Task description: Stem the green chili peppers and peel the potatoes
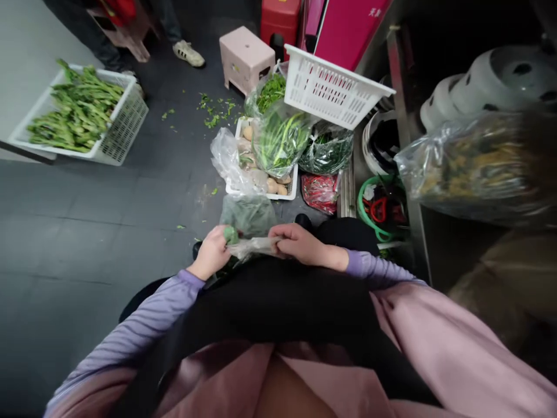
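A clear plastic bag is stretched between my hands just above my lap. My left hand is closed on its left end, with a round green thing at the fingertips that I cannot make out. At the bag's right end, my right hand pinches the plastic. Just beyond my hands lies a greenish plastic bag. Behind it, a white basket bears tan roots, crumpled plastic and a bag of long green vegetables.
A basket of green stalks is at the far left. A pink stool, a tilted white basket, a bag of red chillies and a green basin stand ahead and right. A person's shoe shows.
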A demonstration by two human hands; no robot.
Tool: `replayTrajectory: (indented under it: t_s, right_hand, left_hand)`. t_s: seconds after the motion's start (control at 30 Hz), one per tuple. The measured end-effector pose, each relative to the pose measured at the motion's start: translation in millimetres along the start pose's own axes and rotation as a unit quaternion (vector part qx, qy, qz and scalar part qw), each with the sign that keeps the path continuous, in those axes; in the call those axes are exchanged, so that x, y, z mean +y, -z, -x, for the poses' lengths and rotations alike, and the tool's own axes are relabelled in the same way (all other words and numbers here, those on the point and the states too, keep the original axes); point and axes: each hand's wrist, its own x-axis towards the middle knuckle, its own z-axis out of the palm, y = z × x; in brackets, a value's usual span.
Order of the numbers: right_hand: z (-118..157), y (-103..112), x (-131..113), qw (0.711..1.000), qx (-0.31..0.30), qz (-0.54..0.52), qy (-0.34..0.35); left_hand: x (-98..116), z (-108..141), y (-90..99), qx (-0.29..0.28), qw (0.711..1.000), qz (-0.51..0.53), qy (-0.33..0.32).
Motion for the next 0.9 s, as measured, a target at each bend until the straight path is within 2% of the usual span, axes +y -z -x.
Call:
replayTrajectory:
  t_s: [0.1, 0.17, 0.2, 0.27, 0.33, 0.4, 0.47, 0.53, 0.6, 0.67, 0.7, 0.73, 0.77, 0.8, 0.83, 0.9]
  right_hand:
    - [6.1, 22.2, 22.0, 0.984, 0.18, -0.009, -0.008]
    - [5.7, 36.8, 38.8, 0.958, 0.285, -0.014, -0.035]
    - [7.8, 42.6, 45.3, 0.949, 0.312, -0.012, -0.046]
    - [20.3, 50.6, 52.3, 0.947, 0.318, 0.012, -0.04]
    - [40.9, 55.6, 52.1, 0.955, 0.291, 0.048, -0.016]
    - [58.7, 62.9, 46.4, 0.964, 0.243, 0.112, -0.003]
    - [61.9, 79.7, 35.4, 0.954, 0.208, 0.216, 0.0]
    - [44.5, 111.4, 16.1, 0.905, 0.242, 0.349, 0.009]
    - [9.3, 158.6, -14.4, 0.815, 0.349, 0.462, 0.025]
    - [-35.2, 215.6, -55.4, 0.717, 0.444, 0.535, 0.046]
    - [-58.0, 244.6, -77.4, 0.685, 0.46, 0.562, 0.059]
    - [-80.1, 271.8, -98.5, 0.666, 0.464, 0.58, 0.066]
    - [-100.9, 295.7, -116.9, 0.662, 0.467, 0.583, 0.062]
    - [-120.0, 315.2, -130.9, 0.67, 0.466, 0.576, 0.045]
    - [-137.1, 329.4, -139.2, 0.688, 0.461, 0.56, 0.012]
    - [-163.0, 340.4, -136.5, 0.734, 0.427, 0.524, -0.065]
  left_hand:
    - [8.2, -4.5, -18.5, -0.023, 0.992, -0.034, 0.118]
    - [7.4, -12.4, -32.7, -0.078, 0.981, -0.007, 0.175]
    - [6.6, -16.7, -38.0, -0.108, 0.977, 0.019, 0.185]
    - [6.2, -25.4, -43.8, -0.149, 0.969, 0.065, 0.186]
    - [9.1, -34.3, -44.4, -0.155, 0.967, 0.088, 0.18]
    - [14.7, -44.3, -42.4, -0.168, 0.967, 0.079, 0.173]
    - [21.0, -55.3, -39.3, -0.209, 0.965, 0.027, 0.159]
    - [25.6, -66.8, -35.4, -0.239, 0.959, -0.051, 0.141]
    - [26.9, -78.1, -30.8, -0.237, 0.959, -0.096, 0.125]
    - [24.6, -87.9, -25.8, -0.214, 0.966, -0.08, 0.123]
    - [22.5, -91.8, -23.3, -0.203, 0.969, -0.056, 0.128]
    - [20.2, -94.8, -21.1, -0.195, 0.971, -0.028, 0.133]
    - [18.1, -96.9, -19.1, -0.188, 0.972, -0.002, 0.139]
    - [16.3, -98.2, -17.3, -0.182, 0.972, 0.021, 0.144]
    - [15.0, -98.9, -15.7, -0.178, 0.972, 0.04, 0.147]
    - [13.6, -99.6, -13.2, -0.165, 0.972, 0.078, 0.148]
